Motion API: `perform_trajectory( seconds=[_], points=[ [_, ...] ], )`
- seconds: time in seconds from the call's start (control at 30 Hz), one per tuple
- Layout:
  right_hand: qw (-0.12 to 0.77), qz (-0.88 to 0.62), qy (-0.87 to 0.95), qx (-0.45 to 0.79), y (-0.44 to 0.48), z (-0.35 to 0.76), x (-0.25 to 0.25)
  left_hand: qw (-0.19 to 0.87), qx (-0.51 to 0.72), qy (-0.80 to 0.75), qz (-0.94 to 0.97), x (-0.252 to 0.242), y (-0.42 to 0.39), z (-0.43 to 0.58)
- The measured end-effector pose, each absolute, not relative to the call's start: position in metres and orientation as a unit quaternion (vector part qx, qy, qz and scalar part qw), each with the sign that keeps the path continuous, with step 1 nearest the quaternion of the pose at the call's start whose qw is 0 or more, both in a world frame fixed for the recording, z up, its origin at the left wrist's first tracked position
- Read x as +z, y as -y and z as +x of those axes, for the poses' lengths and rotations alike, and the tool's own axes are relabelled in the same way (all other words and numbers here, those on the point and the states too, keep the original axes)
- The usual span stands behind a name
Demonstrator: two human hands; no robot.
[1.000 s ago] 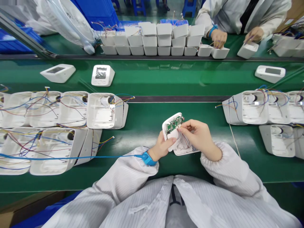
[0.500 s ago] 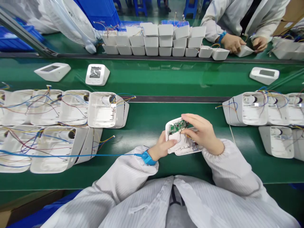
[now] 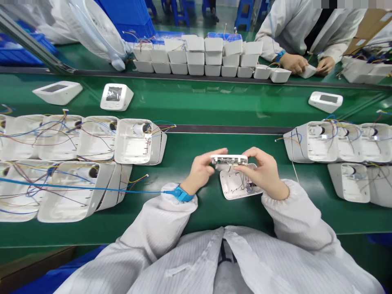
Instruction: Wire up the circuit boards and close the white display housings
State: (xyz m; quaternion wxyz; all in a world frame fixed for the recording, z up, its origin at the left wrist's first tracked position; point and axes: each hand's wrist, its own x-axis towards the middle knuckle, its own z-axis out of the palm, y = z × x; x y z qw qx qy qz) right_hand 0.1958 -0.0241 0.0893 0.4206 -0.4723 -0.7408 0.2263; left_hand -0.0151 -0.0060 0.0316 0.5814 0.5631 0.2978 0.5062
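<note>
Both hands hold a flat white cover panel level above an open white device shell with thin wires inside, which lies on the green bench. My left hand pinches the panel's left end. My right hand grips its right end. A blue wrist strap with a blue cord is on my left wrist.
Open white shells with coloured wires lie in rows at left and right. Finished white units sit on the green conveyor. Stacked white shells stand beyond. Another person's hands work at the far right.
The cover panel was tilted up with its green circuit board showing. It now lies level, edge-on, held at both ends. My left hand moved from the shell to the panel's left end.
</note>
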Motion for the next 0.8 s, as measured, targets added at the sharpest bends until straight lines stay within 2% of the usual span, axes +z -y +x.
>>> perform_trajectory(
  seconds=[0.1, 0.23, 0.3, 0.43, 0.47, 0.5, 0.63, 0.7, 0.8],
  points=[
    [0.376, -0.376, 0.841, 0.100, 0.027, 0.190, 0.090, 0.490, 0.485, -0.334, 0.643, 0.034, 0.002, -0.017],
    [0.204, -0.258, 0.943, -0.044, 0.027, 0.180, 0.089, 0.446, 0.346, -0.347, 0.749, 0.033, 0.008, -0.008],
    [0.174, -0.251, 0.951, -0.048, 0.025, 0.184, 0.093, 0.437, 0.330, -0.346, 0.762, 0.031, 0.010, -0.004],
    [0.262, -0.401, 0.878, 0.003, 0.017, 0.209, 0.104, 0.437, 0.409, -0.338, 0.726, 0.023, 0.012, 0.002],
    [0.257, -0.433, 0.864, 0.023, 0.016, 0.215, 0.105, 0.445, 0.442, -0.324, 0.708, 0.021, 0.012, 0.004],
    [0.226, -0.449, 0.863, 0.040, 0.016, 0.218, 0.105, 0.457, 0.474, -0.302, 0.689, 0.018, 0.012, 0.006],
    [0.012, -0.427, 0.903, 0.038, 0.021, 0.203, 0.098, 0.519, 0.539, -0.215, 0.627, 0.010, 0.015, 0.012],
    [-0.030, -0.431, 0.901, 0.026, 0.022, 0.188, 0.093, 0.550, 0.530, -0.206, 0.611, 0.008, 0.015, 0.011],
    [-0.038, -0.432, 0.901, 0.015, 0.019, 0.174, 0.087, 0.568, 0.518, -0.203, 0.606, 0.008, 0.015, 0.008]
  ],
)
